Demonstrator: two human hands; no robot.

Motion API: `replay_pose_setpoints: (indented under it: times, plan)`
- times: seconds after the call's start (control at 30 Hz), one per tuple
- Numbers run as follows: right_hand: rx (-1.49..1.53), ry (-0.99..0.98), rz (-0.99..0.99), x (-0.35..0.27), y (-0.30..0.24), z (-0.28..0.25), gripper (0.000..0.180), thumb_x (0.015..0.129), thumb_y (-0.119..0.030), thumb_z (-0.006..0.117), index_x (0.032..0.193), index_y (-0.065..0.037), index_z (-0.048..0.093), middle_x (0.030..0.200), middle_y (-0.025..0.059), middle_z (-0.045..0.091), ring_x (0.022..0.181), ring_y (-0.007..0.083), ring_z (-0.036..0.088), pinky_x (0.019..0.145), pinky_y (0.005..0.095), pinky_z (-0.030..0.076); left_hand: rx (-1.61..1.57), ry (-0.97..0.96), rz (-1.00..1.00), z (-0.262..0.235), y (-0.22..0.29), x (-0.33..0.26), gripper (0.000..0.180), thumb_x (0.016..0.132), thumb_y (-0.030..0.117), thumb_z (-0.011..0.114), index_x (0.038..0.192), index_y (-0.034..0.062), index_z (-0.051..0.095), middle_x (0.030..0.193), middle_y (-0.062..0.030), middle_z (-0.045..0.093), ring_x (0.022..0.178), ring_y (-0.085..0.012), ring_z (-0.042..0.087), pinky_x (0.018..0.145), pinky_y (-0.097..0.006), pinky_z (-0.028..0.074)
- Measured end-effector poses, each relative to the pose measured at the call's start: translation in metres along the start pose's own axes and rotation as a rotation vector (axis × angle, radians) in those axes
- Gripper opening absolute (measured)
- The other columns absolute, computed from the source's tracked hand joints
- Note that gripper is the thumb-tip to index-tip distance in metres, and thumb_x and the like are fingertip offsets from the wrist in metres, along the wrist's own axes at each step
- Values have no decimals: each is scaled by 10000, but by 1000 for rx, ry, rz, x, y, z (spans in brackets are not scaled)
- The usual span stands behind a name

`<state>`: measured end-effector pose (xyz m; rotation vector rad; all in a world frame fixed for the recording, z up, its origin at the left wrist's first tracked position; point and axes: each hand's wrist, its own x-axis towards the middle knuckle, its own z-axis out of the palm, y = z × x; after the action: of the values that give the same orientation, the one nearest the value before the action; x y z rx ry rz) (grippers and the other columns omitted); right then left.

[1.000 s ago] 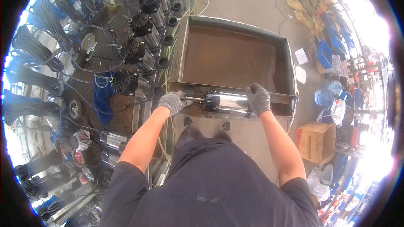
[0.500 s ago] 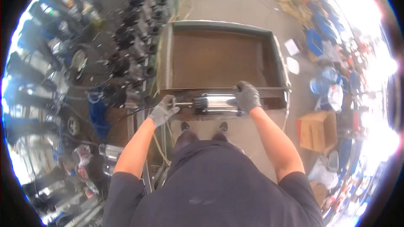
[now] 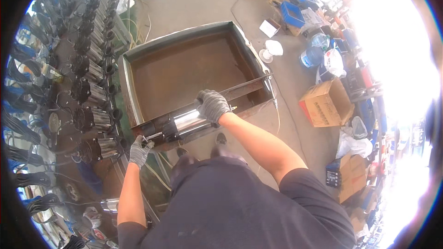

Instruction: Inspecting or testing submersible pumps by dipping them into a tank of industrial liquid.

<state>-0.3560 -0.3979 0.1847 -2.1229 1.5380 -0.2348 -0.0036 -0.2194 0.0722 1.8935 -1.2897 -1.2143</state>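
A shiny metal motor cylinder (image 3: 189, 123) with a black end lies on its side along the near edge of a tank (image 3: 184, 31) of brown liquid. My right hand (image 3: 213, 106), in a grey glove, curls over the cylinder's right end. A thin metal rod (image 3: 154, 136) sticks out of the black end toward the left. At its tip, my gloved left hand (image 3: 140, 152) is closed on the rod; the fingertips are partly hidden.
Left of the tank stand rows of similar black-and-silver motors (image 3: 92, 120) with coiled cables. To the right are an open cardboard box (image 3: 327, 103), a large blue water bottle (image 3: 312, 56) and a blue bin (image 3: 292, 14). A metal bar (image 3: 240, 91) crosses the tank's near side.
My view has turned, so the tank, motor and hands appear farther left and tilted. Both hands stay at the motor's two ends.
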Motion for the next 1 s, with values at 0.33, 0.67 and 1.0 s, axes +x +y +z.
replay_pose_setpoints:
  times: [0.33, 0.67, 1.0]
  plan:
    - [112, 685, 516, -57, 243, -22, 289, 944, -265, 678, 1079, -11, 683, 1006, 239, 703, 987, 423, 658, 904, 486, 512, -195, 376, -30, 27, -8, -57, 364, 982, 121, 712, 1309, 36, 576, 1171, -51, 632, 1062, -151, 603, 957, -297, 498]
    - [1593, -36, 887, -70, 285, -57, 197, 992, -257, 625, 1049, -74, 580, 712, 19, 544, 465, 133, 448, 422, 303, 391, -223, 471, 120, 60, 41, -68, 293, 1028, 232, 676, 1268, 73, 618, 1120, -6, 645, 976, -99, 567, 818, -244, 471]
    - [1112, -207, 93, -117, 34, 18, 192, 950, -90, 719, 1108, -61, 614, 922, 92, 677, 764, 187, 685, 668, 352, 564, -583, 264, 299, 94, 208, -70, 559, 1003, 144, 703, 1499, 106, 446, 1167, -35, 657, 1075, -99, 597, 887, -259, 521]
